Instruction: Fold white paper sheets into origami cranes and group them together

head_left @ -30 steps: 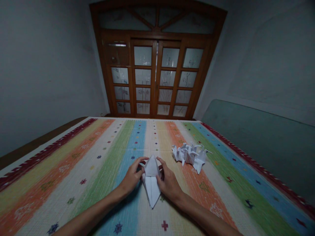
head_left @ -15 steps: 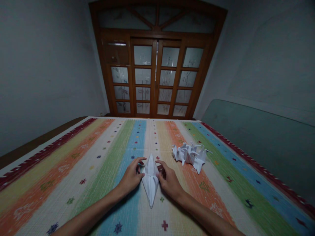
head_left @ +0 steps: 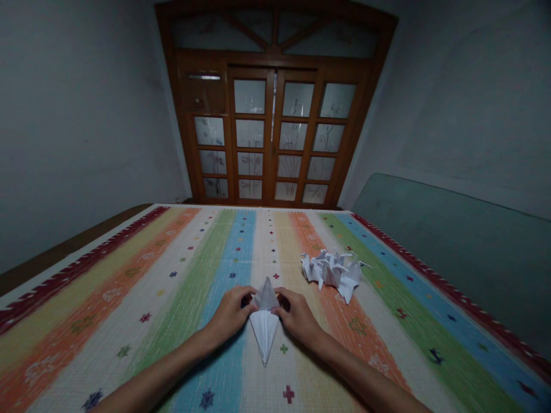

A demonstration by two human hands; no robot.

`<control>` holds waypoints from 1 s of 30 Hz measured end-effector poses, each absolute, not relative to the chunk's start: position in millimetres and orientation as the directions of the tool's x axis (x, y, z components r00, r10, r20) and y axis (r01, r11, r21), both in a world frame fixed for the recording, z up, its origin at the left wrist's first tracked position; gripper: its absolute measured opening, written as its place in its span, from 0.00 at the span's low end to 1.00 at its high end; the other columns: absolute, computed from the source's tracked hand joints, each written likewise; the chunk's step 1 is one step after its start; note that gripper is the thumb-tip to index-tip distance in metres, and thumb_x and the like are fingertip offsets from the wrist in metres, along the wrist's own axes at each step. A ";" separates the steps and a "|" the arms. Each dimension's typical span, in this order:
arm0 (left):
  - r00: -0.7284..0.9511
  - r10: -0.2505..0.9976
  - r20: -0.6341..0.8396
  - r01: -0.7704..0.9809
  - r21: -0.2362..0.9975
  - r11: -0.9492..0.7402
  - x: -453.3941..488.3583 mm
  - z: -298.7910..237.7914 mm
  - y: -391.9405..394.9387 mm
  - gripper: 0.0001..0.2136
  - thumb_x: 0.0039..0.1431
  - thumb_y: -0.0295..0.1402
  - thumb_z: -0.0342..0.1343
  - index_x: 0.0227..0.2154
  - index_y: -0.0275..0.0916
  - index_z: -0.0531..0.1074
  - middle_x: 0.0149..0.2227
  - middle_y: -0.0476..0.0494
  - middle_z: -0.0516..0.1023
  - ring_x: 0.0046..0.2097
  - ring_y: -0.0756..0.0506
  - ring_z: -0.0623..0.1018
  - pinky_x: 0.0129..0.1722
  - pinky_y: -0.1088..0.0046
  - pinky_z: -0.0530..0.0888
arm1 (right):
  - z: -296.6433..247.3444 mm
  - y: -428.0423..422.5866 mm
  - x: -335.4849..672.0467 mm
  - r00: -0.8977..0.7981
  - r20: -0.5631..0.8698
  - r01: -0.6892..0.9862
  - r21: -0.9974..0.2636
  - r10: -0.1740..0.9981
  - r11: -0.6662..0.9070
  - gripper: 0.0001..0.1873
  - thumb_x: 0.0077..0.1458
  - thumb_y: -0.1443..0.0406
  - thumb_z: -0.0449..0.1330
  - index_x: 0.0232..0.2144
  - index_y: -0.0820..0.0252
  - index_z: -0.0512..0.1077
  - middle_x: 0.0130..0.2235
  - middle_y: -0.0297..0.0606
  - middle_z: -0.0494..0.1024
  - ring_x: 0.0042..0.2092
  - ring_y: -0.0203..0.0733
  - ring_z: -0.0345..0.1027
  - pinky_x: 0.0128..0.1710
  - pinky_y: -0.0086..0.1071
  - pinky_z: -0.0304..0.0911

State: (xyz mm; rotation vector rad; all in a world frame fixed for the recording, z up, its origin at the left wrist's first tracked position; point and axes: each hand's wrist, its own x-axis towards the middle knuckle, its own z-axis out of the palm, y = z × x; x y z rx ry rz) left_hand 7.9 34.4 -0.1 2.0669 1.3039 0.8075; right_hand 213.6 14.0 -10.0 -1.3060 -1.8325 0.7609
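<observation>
A folded white paper piece (head_left: 264,328) lies on the striped bedspread (head_left: 172,298) between my hands, its long point aimed toward me. Its upper end rises in a narrow pointed flap. My left hand (head_left: 230,314) grips the paper's left side, and my right hand (head_left: 297,316) grips its right side. My fingers hide part of the paper's middle. To the right and farther away lies a heap of white origami cranes (head_left: 331,274), out of reach of my fingertips.
The bedspread has rainbow stripes, small coloured motifs and a dark red border. Beyond it stands a wooden glazed double door (head_left: 273,135). A muted green padded panel (head_left: 447,258) lies along the right side, and a brown wooden edge (head_left: 73,249) runs along the left.
Both hands have closed in on the paper's upper part from the sides. The upper flap now looks shorter and stands out more from the paper's lower point. The crane heap has not moved.
</observation>
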 end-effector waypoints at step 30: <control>0.457 0.879 0.134 0.832 0.284 -0.476 21.9 3.2 17.9 0.01 0.66 0.28 0.56 0.39 0.37 0.71 0.41 0.40 0.77 0.46 0.39 0.75 0.46 0.65 0.70 | -16.5 12.3 208.7 -0.259 0.317 0.716 -0.571 0.912 0.402 0.08 0.51 0.76 0.63 0.25 0.62 0.73 0.31 0.36 0.75 0.35 0.41 0.68 0.37 0.30 0.58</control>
